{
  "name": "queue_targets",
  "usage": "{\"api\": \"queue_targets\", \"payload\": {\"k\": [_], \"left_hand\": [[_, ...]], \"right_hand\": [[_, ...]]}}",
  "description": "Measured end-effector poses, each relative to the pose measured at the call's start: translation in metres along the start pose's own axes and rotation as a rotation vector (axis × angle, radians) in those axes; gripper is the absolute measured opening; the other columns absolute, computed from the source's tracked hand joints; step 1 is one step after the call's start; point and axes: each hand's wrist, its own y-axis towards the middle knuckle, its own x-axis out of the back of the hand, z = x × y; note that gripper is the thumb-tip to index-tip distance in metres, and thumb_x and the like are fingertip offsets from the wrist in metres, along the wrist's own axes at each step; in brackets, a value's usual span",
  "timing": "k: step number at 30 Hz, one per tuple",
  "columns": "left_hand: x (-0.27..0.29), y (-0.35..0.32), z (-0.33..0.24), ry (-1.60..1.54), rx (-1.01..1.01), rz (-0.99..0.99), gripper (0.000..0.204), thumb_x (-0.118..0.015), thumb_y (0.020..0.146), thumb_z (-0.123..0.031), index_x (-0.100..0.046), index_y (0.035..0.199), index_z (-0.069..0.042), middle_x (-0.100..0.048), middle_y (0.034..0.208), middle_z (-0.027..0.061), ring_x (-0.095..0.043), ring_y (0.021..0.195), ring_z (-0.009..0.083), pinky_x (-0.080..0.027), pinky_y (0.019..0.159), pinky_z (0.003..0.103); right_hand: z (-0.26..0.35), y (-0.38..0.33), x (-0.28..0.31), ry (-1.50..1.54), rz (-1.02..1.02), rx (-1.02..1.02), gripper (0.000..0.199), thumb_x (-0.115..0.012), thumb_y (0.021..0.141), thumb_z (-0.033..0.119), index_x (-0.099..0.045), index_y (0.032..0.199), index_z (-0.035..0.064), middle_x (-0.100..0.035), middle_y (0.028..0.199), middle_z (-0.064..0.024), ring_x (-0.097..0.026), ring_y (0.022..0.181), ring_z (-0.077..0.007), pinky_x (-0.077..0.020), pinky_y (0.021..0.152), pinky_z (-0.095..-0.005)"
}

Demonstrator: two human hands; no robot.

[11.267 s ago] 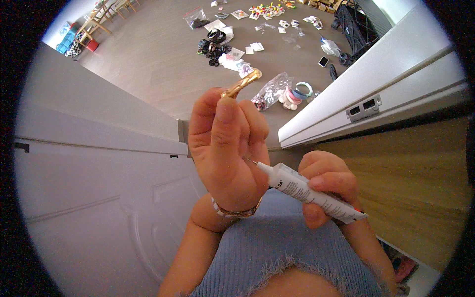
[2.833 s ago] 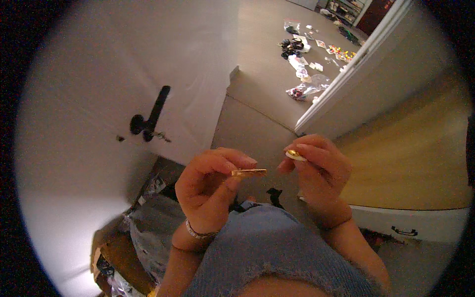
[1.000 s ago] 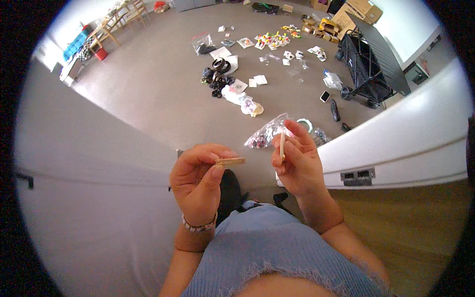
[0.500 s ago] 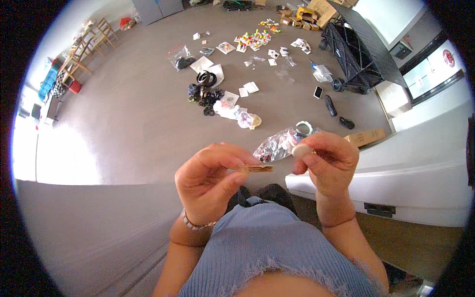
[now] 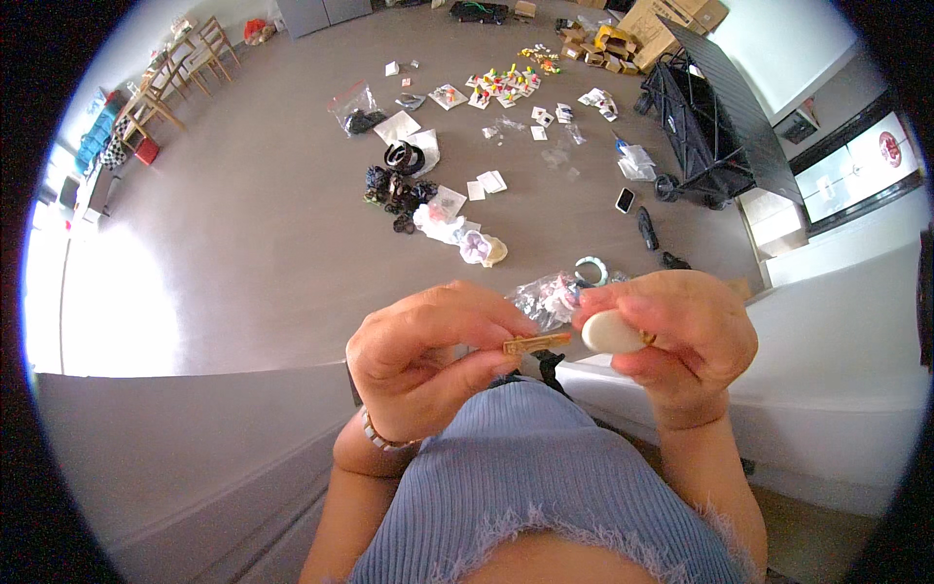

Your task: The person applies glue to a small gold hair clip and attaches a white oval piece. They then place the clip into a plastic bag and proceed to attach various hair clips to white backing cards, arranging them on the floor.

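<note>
My left hand pinches a small, flat gold-coloured metal hair clip between thumb and fingertips, its free end pointing right. In my right hand, a smooth white oval piece is gripped at its right side, where a bit of gold metal shows among the fingers. A narrow gap separates the clip's tip from the oval. Both hands are raised in front of my body. Below and beyond them lies a clear plastic bag of pinkish items, partly hidden by my fingers, with a pale green ring beside it.
On the floor ahead are pale scrunchies, black scrunchies, white cards and several small colourful pieces. A phone, a black shoe and a black folding cart are on the right. Cardboard boxes stand behind.
Both hands have shifted right, and the white oval has turned to show more of its face. More of the gold clip sticks out from my left fingers. The view has tilted slightly.
</note>
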Motion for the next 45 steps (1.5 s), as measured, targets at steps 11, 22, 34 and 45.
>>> {"api": "queue_targets", "payload": {"k": [11,22,34,45], "left_hand": [[-0.008,0.013,0.008,0.002,-0.034,0.047,0.015,-0.07,0.063,0.006,-0.061,0.074,0.002,-0.063,0.074,0.013,-0.063,0.071,0.0244,-0.05,0.063,0.031],[-0.008,0.013,0.007,0.054,-0.003,0.043,0.016,-0.071,0.062,0.006,-0.061,0.074,0.003,-0.063,0.072,0.012,-0.063,0.068,0.0226,-0.051,0.063,0.03],[-0.005,0.011,0.003,0.057,0.024,0.034,0.016,-0.071,0.063,0.004,-0.061,0.075,0.002,-0.063,0.074,0.0117,-0.063,0.069,0.0217,-0.05,0.063,0.029],[-0.004,0.006,0.001,0.05,0.004,0.053,0.016,-0.07,0.064,0.004,-0.061,0.076,0.002,-0.063,0.074,0.0118,-0.063,0.07,0.0218,-0.05,0.063,0.029]], "right_hand": [[-0.025,0.012,-0.001,0.153,0.064,0.134,0.026,-0.073,0.065,0.013,-0.062,0.086,0.0034,-0.064,0.082,-0.0152,-0.063,0.079,-0.0308,-0.052,0.067,-0.0368],[-0.029,0.006,-0.008,0.371,0.046,-0.024,0.024,-0.072,0.067,0.012,-0.063,0.087,0.0019,-0.064,0.079,-0.0172,-0.063,0.074,-0.03,-0.0505,0.064,-0.0353],[-0.022,0.007,-0.011,0.339,0.054,-0.077,0.022,-0.072,0.065,0.011,-0.064,0.083,0.0015,-0.064,0.078,-0.0174,-0.063,0.074,-0.0293,-0.0504,0.065,-0.034],[-0.017,0.003,-0.013,0.329,0.051,-0.046,0.023,-0.072,0.064,0.007,-0.063,0.085,0.0017,-0.063,0.079,-0.0165,-0.063,0.075,-0.0287,-0.0502,0.063,-0.0332]]}}
